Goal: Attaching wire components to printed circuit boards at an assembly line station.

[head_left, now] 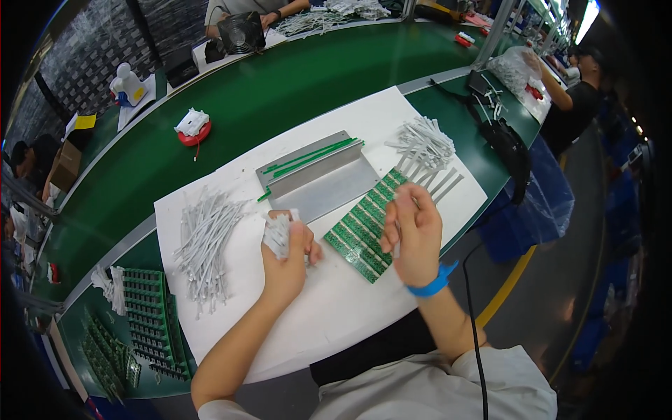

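My left hand [287, 262] is closed around a bunch of small white cable connectors [277, 236], above the white sheet. Over the right edge of a green circuit board panel [358, 231], my right hand [414, 231] is raised with its fingers curled in a pinch; what they hold, if anything, is too small to make out. A blue strap [434, 281] circles that wrist. Several flat grey-white cables [434, 178] stick out past the panel's far right side. Behind both hands sits an angled metal fixture [315, 175] with thin green strips [311, 158] along it.
A loose pile of white cables [206, 241] lies left on the white sheet [245, 343]; another cable pile [423, 140] lies far right. More green board panels [150, 318] stand at the lower left. A red-and-white tape roll [193, 129] rests on the green belt [280, 80]. Co-workers sit across and right.
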Available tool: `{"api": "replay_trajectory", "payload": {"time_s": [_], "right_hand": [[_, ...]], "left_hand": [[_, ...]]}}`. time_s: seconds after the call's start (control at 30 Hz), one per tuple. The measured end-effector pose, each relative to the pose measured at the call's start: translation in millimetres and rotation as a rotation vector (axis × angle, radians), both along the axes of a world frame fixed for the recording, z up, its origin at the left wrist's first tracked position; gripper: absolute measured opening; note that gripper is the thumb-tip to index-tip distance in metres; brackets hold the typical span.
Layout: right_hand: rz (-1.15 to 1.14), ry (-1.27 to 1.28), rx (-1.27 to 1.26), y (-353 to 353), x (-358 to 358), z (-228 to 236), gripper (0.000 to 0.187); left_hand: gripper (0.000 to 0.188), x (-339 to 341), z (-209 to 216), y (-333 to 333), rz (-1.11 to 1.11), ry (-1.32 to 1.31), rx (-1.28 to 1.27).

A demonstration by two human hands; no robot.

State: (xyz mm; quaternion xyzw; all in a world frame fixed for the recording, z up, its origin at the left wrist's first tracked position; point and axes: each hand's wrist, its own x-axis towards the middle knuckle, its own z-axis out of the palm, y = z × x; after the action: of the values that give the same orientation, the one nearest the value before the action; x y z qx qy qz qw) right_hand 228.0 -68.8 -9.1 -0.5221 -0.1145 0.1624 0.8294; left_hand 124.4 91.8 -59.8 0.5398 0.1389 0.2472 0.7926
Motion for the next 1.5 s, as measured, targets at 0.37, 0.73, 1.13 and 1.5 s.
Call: {"api": "replay_trajectory", "payload": {"time_s": [0.37,0.73,1.13,1.5], "right_hand": [[0.340,-0.721,-1.053,-17.1,120.0,36.7,0.013],[0.516,-1.116,-1.315,-5.7,155.8,18.5,0.012],[0.653,-0.351,-0.753,-109.1,139.6,129.8,0.016],[0.334,-1.070,-1.082,-96.4,105.4,159.4,0.011]], "left_hand": [[0.058,-2.5,-4.0,12.9,-0.226,-0.120,1.515],[0.063,-1.3,8.7,9.1,-0.313,0.027,1.604],[0.057,3.7,2.6,7.4,-0.265,-0.024,1.611],[0.072,7.7,3.7,-2.6,-0.321,-0.011,1.584]]}}
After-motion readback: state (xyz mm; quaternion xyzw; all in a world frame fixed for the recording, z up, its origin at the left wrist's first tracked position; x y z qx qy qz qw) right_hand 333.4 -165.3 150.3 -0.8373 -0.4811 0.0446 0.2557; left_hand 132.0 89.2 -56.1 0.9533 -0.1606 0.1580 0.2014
